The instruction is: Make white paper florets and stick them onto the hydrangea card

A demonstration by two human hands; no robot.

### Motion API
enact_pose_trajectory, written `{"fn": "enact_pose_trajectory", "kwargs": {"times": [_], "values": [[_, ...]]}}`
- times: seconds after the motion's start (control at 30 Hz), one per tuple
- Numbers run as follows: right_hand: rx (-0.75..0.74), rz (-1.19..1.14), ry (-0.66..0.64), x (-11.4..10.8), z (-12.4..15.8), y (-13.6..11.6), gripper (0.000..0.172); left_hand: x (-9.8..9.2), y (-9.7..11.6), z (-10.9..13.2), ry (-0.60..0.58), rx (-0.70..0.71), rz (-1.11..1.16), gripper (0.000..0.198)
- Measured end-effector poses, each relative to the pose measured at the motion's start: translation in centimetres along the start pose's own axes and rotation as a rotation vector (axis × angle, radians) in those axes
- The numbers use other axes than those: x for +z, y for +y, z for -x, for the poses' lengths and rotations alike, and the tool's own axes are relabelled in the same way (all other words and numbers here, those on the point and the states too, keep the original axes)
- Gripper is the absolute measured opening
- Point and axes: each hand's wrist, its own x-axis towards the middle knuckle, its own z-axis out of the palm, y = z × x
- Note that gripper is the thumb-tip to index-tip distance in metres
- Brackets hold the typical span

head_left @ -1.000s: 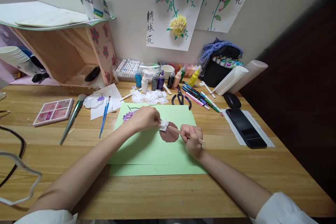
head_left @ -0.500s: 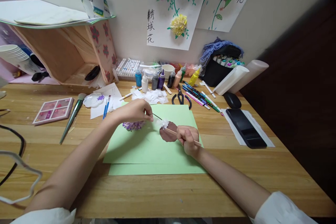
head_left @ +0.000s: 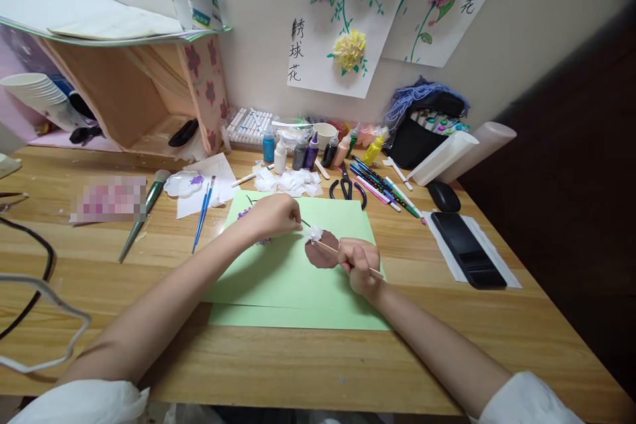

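My left hand (head_left: 278, 215) is closed in a pinch on a thin dark rod (head_left: 307, 224), whose tip reaches the white tuft (head_left: 314, 234). That tuft of thin, petal-like pieces sits at the upper left edge of a flat brown disc (head_left: 320, 258). Fingers of my right hand (head_left: 362, 265) are wrapped round a pale wooden stick (head_left: 328, 249), which crosses the disc with its end by the tuft. A purple-and-white flower cluster (head_left: 243, 213) lies mostly hidden under my left hand. Light green sheets (head_left: 293, 285) are beneath both hands.
Behind the sheets are torn white paper pieces (head_left: 288, 182), scissors (head_left: 346, 185), pens (head_left: 387, 189) and several paint bottles (head_left: 279, 158). To the left lie blue brushes (head_left: 203, 215), a large brush (head_left: 144, 215) and a paint palette (head_left: 183, 183). A phone (head_left: 467, 248) and mouse (head_left: 444, 197) are at right.
My left hand has moved right, closer to the white tuft, covering more of the purple flower cluster. My right hand keeps its grip on the stick. The camera view has shifted slightly.
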Motion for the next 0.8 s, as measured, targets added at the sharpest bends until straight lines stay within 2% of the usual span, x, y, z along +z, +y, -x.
{"fn": "enact_pose_trajectory", "kwargs": {"times": [0.1, 0.27, 0.63, 0.8], "values": [[0.019, 0.010, 0.003, 0.0, 0.0, -0.2, 0.053, 0.8, 0.4, -0.1, -0.073, 0.019, 0.031, 0.020], [0.042, 0.007, 0.035, 0.0, 0.0, -0.3, 0.051, 1.7, 0.4, -0.5, -0.060, 0.058, 0.052, 0.022], [0.009, 0.037, 0.006, 0.1, -0.2, 0.0, 0.050, 2.0, 0.6, -0.7, -0.030, 0.047, 0.080, 0.025], [0.068, 0.092, 0.035, 0.2, -0.4, -0.5, 0.049, 2.1, 0.7, -0.7, -0.024, 0.037, 0.075, 0.027]]}}
